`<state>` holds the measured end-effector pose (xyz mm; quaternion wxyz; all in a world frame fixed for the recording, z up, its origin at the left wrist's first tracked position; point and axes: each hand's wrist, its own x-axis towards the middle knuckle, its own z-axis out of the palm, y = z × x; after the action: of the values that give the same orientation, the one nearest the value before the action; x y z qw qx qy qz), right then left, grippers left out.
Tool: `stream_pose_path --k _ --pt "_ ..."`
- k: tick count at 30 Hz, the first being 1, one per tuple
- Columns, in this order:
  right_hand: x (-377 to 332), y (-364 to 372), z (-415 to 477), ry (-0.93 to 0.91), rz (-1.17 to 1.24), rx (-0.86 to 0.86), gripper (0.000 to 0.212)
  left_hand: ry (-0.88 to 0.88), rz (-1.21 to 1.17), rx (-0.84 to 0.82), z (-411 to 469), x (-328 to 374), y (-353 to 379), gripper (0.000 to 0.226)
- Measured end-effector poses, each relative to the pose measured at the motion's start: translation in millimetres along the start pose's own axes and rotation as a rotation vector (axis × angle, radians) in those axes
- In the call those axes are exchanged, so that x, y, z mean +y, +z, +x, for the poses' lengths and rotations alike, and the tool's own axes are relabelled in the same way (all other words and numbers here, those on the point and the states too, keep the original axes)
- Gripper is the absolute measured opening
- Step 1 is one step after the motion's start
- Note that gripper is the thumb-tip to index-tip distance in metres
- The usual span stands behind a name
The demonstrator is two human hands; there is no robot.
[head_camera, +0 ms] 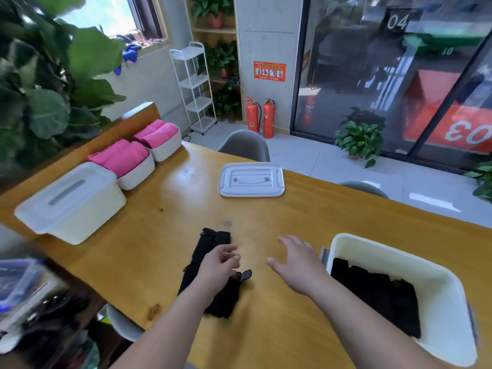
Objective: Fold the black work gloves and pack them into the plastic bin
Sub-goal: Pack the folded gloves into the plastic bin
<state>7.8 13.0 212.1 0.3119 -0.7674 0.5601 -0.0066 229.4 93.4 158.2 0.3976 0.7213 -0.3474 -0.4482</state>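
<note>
Black work gloves (206,251) lie stretched out on the wooden table (165,225) near its front edge. My left hand (218,265) hovers over their middle with fingers loosely curled, holding nothing that I can see. My right hand (295,259) floats open above the bare table, between the gloves and the white plastic bin (394,262). The bin stands at the right and holds several folded black gloves (378,294). Its lid (251,179) lies flat farther back in the middle of the table.
A lidded white bin (72,201) stands at the left. Behind it are two white baskets of pink cloth (125,155). Grey chairs (245,145) stand at the far side. Leafy plants (42,83) fill the left. A cluttered shelf (32,302) sits at lower left.
</note>
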Motion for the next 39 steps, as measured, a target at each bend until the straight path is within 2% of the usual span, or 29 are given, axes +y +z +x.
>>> stream_pose_path --k 6,9,12,18,21,24,30,36,39 --pt "-18 51 16 0.017 -0.062 -0.199 0.069 -0.077 0.201 0.048 4 -36 -30 0.025" --pt "-17 80 22 0.059 -0.077 -0.312 0.061 -0.072 0.349 0.024 1 -46 -32 0.030" --pt "-23 99 24 -0.002 -0.108 -0.392 0.054 -0.076 0.460 -0.025 -1 -56 -31 0.037" --pt "-33 125 24 -0.175 -0.192 -0.392 0.061 -0.050 0.559 -0.101 1 -63 -30 0.047" --pt "-33 136 25 -0.197 -0.323 -0.390 0.065 -0.035 0.575 -0.128 1 -63 -29 0.052" --pt "-37 140 26 -0.182 -0.352 -0.351 0.063 -0.031 0.565 -0.155 2 -62 -26 0.056" --pt "-23 139 20 -0.014 -0.251 -0.235 0.054 -0.048 0.453 -0.214 -1 -61 -12 0.060" --pt "-2 142 14 0.015 -0.114 -0.261 0.074 -0.060 0.488 -0.280 -1 -61 6 0.068" --pt "2 146 11 0.026 -0.010 -0.260 0.077 -0.119 0.442 -0.303 -4 -59 14 0.070"
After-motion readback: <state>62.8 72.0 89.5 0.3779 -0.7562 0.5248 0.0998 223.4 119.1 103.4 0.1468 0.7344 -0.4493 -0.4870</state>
